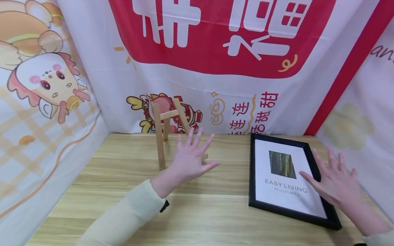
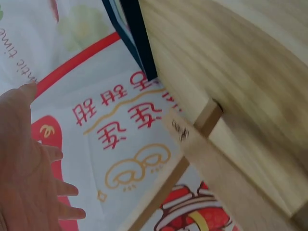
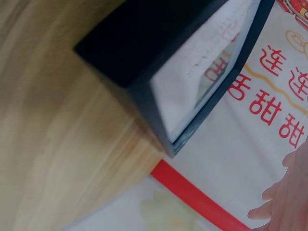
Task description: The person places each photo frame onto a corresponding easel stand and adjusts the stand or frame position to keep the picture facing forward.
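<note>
My left hand (image 1: 188, 160), fingers spread and holding nothing, overlaps the right side of a small wooden easel (image 1: 159, 140) in the head view. The easel stands at the back left of the table, and its bars (image 2: 231, 185) show close up in the left wrist view. At the right lies a black picture frame (image 1: 284, 167) with a white insert reading "EASY LIVING" and a small forest picture. Over the frame's right edge is my right hand (image 1: 341, 182), fingers apart and nothing gripped. The right wrist view shows the frame's black corner (image 3: 139, 72) near.
The wood-grain table (image 1: 212, 215) reaches back to a hanging white cloth (image 1: 191, 78) with a large red print. Printed cloths also hang along the left side (image 1: 70, 150) and the right side (image 1: 369, 143), close to the right hand.
</note>
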{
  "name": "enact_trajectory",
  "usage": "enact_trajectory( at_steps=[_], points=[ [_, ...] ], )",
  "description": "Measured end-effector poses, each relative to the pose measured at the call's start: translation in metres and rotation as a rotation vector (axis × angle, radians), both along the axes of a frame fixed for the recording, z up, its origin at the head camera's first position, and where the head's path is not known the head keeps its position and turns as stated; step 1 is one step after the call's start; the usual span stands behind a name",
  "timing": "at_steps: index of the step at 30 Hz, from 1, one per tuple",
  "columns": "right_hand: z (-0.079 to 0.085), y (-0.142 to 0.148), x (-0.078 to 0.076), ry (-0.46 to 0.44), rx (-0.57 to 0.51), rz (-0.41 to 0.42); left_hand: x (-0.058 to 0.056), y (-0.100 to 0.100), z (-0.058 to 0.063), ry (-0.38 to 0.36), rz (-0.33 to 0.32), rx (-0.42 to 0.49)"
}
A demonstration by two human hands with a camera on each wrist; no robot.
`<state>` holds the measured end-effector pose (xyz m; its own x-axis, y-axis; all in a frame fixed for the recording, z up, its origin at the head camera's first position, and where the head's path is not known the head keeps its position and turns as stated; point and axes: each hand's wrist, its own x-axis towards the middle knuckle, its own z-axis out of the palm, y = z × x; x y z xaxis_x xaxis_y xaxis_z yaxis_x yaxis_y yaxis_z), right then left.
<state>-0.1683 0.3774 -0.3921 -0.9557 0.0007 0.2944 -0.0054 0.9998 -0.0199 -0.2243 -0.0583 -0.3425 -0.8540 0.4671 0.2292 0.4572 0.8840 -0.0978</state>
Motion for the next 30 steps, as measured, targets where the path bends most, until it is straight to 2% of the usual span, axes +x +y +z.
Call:
enact_trajectory(
  at_steps=[5, 13, 18, 23, 30],
  points=[
    [-0.009, 0.007, 0.002, -0.019, 0.001, -0.033, -0.005, 0.028, -0.013, -0.006, -0.032, -0.070],
    [-0.027, 0.023, 0.005, -0.052, 0.000, -0.037, -0.016, 0.070, -0.040, -0.049, -0.082, -0.069],
    [-0.037, 0.032, 0.006, -0.102, -0.054, -0.034, -0.024, 0.093, -0.055, -0.091, -0.090, -0.074],
    [-0.042, 0.042, 0.006, -0.161, -0.129, -0.003, -0.030, 0.112, -0.068, -0.154, -0.110, -0.065],
    [-0.044, 0.058, 0.005, -0.322, -0.197, 0.034, -0.037, 0.127, -0.085, -0.314, -0.150, 0.033]
  ],
)
